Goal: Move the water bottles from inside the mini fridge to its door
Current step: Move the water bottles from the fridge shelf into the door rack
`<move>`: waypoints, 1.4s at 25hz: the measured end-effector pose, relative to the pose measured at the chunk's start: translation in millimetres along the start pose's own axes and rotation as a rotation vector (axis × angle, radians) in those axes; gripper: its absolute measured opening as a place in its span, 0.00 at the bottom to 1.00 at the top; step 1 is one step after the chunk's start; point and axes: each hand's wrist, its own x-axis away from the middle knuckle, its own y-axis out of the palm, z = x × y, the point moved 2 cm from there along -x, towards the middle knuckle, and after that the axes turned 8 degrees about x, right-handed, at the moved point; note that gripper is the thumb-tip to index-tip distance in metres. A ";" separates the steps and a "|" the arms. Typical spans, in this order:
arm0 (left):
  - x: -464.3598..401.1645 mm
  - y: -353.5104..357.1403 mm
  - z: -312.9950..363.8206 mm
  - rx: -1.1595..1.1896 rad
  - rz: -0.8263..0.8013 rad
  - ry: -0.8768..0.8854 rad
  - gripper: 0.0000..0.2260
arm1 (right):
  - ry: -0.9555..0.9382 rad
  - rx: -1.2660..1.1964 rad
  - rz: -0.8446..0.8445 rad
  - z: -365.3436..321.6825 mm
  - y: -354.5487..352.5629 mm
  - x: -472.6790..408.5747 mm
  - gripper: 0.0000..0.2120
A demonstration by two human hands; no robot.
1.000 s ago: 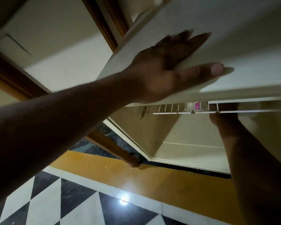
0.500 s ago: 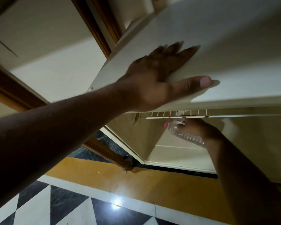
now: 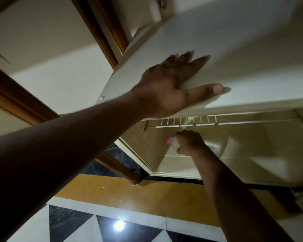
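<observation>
The cream mini fridge (image 3: 243, 55) stands open, seen from above. My left hand (image 3: 175, 84) lies flat on its top near the front edge, fingers spread. Below the white wire shelf (image 3: 234, 122), my right hand (image 3: 189, 142) is shut on a clear water bottle (image 3: 173, 143) with a pink cap, held on its side with the cap pointing left, in front of the lower compartment. Most of the bottle is hidden by the hand. The fridge door is not clearly in view.
A dark wooden frame (image 3: 101, 30) and a wooden post (image 3: 122, 170) stand left of the fridge. An ochre floor strip (image 3: 147, 198) runs in front, then black and white tiles (image 3: 73, 224) nearer me.
My right hand has drawn the pink-capped bottle out from the wire shelf and lowered it leftward, in front of the lower compartment. My left hand stays on the fridge top.
</observation>
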 end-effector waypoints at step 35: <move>-3.1 30.5 24.8 -0.102 0.121 0.392 0.40 | 1.182 -0.446 0.904 -52.7 -69.8 466.8 0.30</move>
